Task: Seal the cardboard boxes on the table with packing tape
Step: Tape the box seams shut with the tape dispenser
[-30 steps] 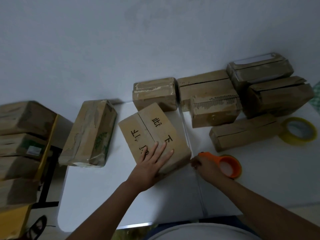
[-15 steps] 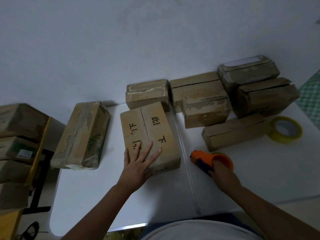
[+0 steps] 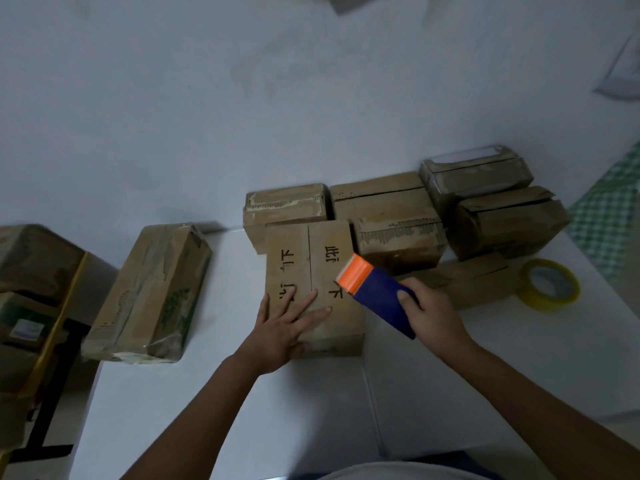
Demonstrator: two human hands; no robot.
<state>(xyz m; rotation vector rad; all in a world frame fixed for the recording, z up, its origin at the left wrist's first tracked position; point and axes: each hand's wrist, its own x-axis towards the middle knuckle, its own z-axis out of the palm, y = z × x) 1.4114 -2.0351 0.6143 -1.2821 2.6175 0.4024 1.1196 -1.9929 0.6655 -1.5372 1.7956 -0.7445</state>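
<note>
The left hand [image 3: 284,327] lies flat, fingers spread and straight, pressing down. The right hand [image 3: 433,317] is raised, fingers and thumb curled in a grip. Both forearms reach forward.

Both forearms showing bare up to frame edge, no sleeves reaching wrists. Left hand [image 3: 280,332] and right hand [image 3: 434,315] wearing no gloves, rings or watch. Light grey-white garment [image 3: 398,472] showing over torso at bottom edge.

Right hand [image 3: 433,313] lifted tape dispenser [image 3: 375,296] off table, now over box [image 3: 313,285].
</note>
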